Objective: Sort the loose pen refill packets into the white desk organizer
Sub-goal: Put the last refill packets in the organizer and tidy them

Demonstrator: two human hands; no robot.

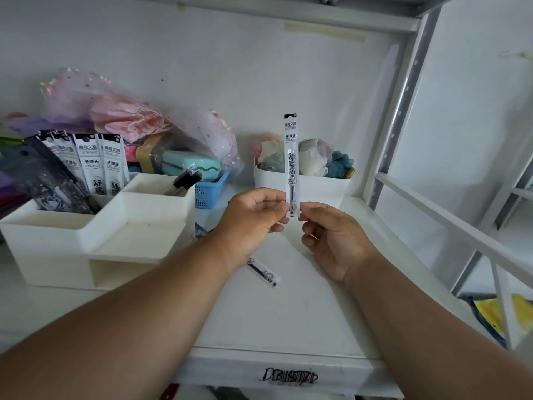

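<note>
One refill packet (pixel 290 160) in hand, held upright above the shelf (pixel 288 313), in front of the white tub (pixel 317 189). My left hand (pixel 253 217) and my right hand (pixel 331 238) both pinch its lower end, fingers curled, one from each side.

Several packets (pixel 98 166) already filed: they stand in the back left compartment of the white organizer (pixel 95 235), which sits well to the left of my hands.

One more packet (pixel 264 272) lies loose on the shelf, partly hidden under my left wrist. Something dark shows beside the organizer's right wall; I cannot tell whether it is another packet.

Judged progress: most done. Left: the packet held now and at least one loose one.
</note>
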